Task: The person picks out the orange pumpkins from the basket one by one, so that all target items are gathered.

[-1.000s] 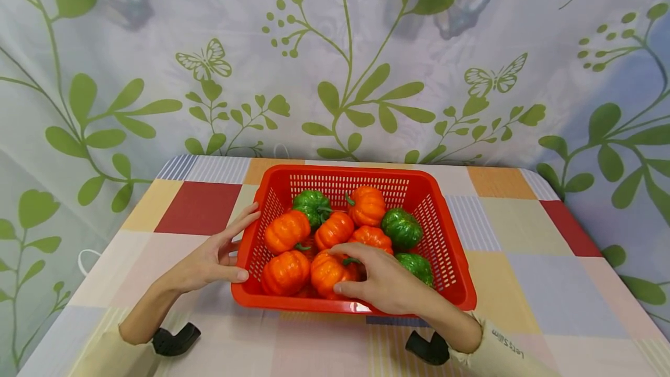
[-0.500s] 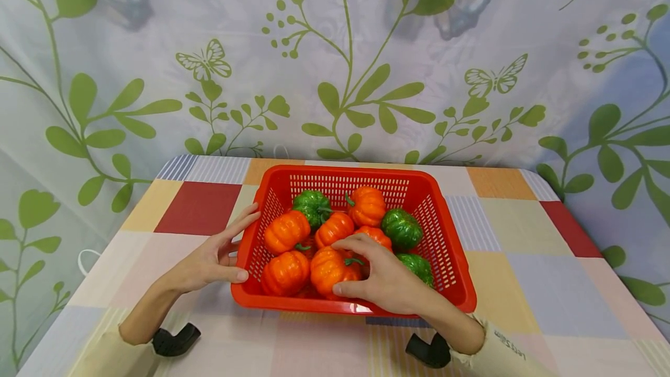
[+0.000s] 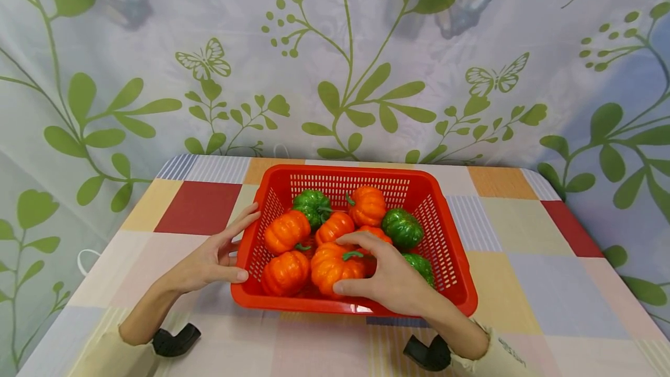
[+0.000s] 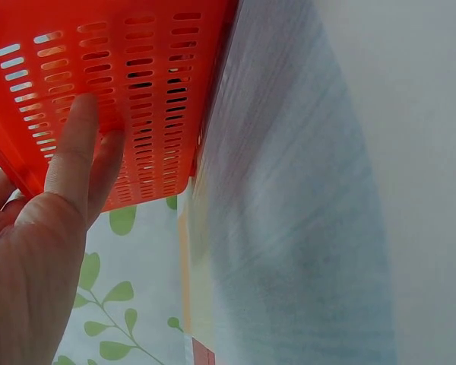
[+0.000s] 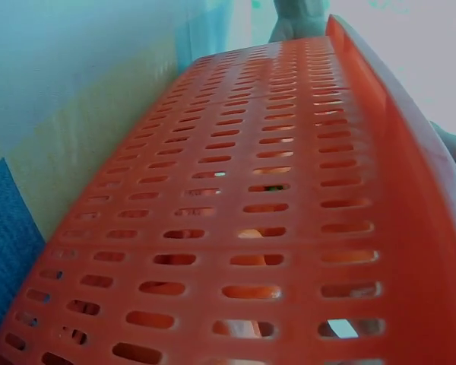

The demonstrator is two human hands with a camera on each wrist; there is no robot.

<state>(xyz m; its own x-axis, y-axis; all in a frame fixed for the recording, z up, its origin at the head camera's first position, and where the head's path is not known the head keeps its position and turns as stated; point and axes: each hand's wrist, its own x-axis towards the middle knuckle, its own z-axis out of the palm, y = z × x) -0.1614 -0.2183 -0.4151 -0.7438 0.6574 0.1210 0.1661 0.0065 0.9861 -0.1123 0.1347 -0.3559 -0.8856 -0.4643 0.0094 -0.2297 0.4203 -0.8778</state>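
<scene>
A red plastic basket stands on the table, holding several small glossy pumpkins, orange and green. My left hand rests against the basket's left side, thumb at the front corner; in the left wrist view two of its fingers lie nearly straight along the slotted outer wall. My right hand reaches over the front rim and grips an orange pumpkin between thumb and fingers. That pumpkin's green stem faces the palm. The right wrist view is mostly filled by the basket's front wall, which hides most of that hand.
Close around the gripped pumpkin are an orange pumpkin on its left and another orange one behind. Green pumpkins lie toward the right. A checked cloth covers the table, and a leaf-patterned curtain hangs behind it.
My right hand has risen slightly, and the gripped orange pumpkin has come up and turned a little with it. The left hand and the basket stay where they were.
</scene>
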